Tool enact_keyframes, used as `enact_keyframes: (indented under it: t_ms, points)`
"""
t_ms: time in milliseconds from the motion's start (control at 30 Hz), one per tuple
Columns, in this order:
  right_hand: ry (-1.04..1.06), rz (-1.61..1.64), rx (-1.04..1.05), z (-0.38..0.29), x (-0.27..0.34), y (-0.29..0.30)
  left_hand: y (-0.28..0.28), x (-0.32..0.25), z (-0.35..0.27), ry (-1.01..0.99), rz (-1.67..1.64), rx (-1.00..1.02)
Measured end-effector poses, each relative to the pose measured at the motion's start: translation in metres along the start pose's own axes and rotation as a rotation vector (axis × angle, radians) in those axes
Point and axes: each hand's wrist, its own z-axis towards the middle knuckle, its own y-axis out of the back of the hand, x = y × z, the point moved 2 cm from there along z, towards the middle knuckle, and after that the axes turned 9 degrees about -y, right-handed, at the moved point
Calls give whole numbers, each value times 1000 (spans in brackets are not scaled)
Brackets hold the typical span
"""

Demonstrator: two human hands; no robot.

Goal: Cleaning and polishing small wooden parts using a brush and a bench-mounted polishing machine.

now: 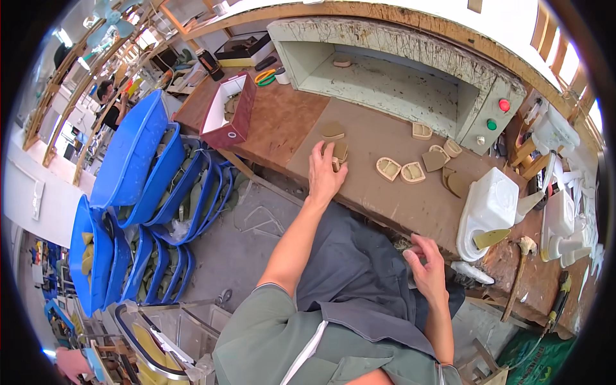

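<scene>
My left hand (pixel 325 175) is at the bench's front edge, its fingers and thumb around a heel-shaped block (pixel 340 151) with an olive top and cream side. Just beyond it lies a similar block (pixel 333 130). My right hand (pixel 427 267) hangs by the bench's edge, fingers loosely curled and apart, with nothing seen in it. Between the hands and farther right lie hollow cream heel blocks (pixel 388 169), some turned underside up. Olive heel-shaped pieces (pixel 433 160) rest beside or on them, and a curved olive piece (pixel 453 183) lies near the white dispenser.
A pale metal box with an open front (pixel 375 79) stands at the back, with red and green buttons. Left are a maroon box (pixel 228 110) and stacked blue bins (pixel 127 154). Right are a white glue dispenser (pixel 493 202) and a hammer (pixel 519 274). Another person (pixel 113 103) is far off.
</scene>
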Motion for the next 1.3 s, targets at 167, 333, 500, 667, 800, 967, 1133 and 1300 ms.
enact_keyframes:
  t_ms: [167, 333, 500, 667, 800, 967, 1133, 1300]
  points:
    - [-55, -11, 1, -16, -21, 10, 1, 69, 29, -11, 152, -79]
    - [-57, -44, -97, -23, -34, 21, 7, 102, 70, 71, -101, -75]
    - [-51, -54, -125, -29, -30, 25, 24, 111, 71, 179, -46, -402]
    - [-125, -91, -125, -40, -43, 35, 33, 135, 60, 437, 323, -86]
    - [-117, -86, -161, -43, -43, 39, 13, 142, 90, 409, 88, 108]
    - [-49, -95, -133, -38, -27, 34, 17, 127, 112, 349, 706, 450]
    - [17, -129, -693, -56, -40, 86, 8, 5, 87, 4, -129, 310]
    - [-183, -11, -928, -36, -23, 151, -52, -65, 24, -76, -145, 733]
